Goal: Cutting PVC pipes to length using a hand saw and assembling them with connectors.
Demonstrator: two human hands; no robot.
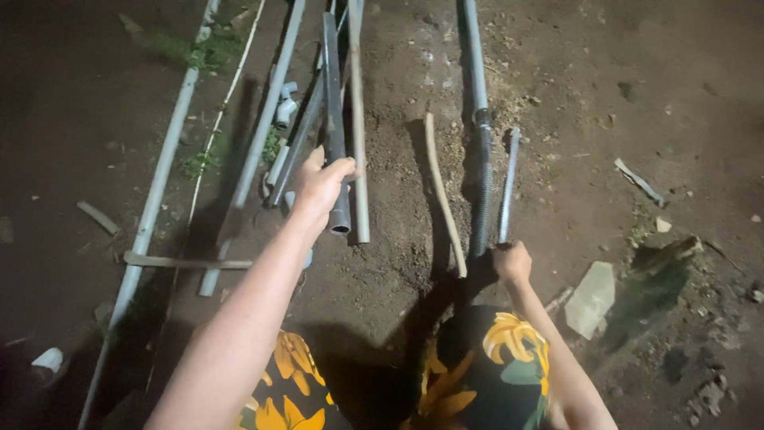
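Gripping a dark grey pipe [334,119] near its lower open end, your left hand [321,187] is closed round it, thumb on the near side and fingers wrapped over the top, with your left forearm stretched out from the lower left of the view. That pipe runs up and away from you over bare brown soil, lying among a loose bundle of other lengths: a pale thin pipe [356,119] just beside it on the right, a grey pipe [267,119] slanting to its left, and a long white pipe [159,183] further left that runs from the top of the view down toward the lower left corner. Small grey pipe fittings [285,103] sit between those lengths, near a patch of weeds. Your right hand [511,261] is closed in a fist round the near end of a thin grey rod [507,183], which stands up and away from your knuckles. Just left of that rod lies a long dark pipe with a coupling [480,119], and left of that again a curved wooden stick [442,199] rests on the loose earth. A flat pale stone [590,299] lies to the right of your right wrist. Your knees, in dark cloth with yellow leaf print, fill the bottom edge.
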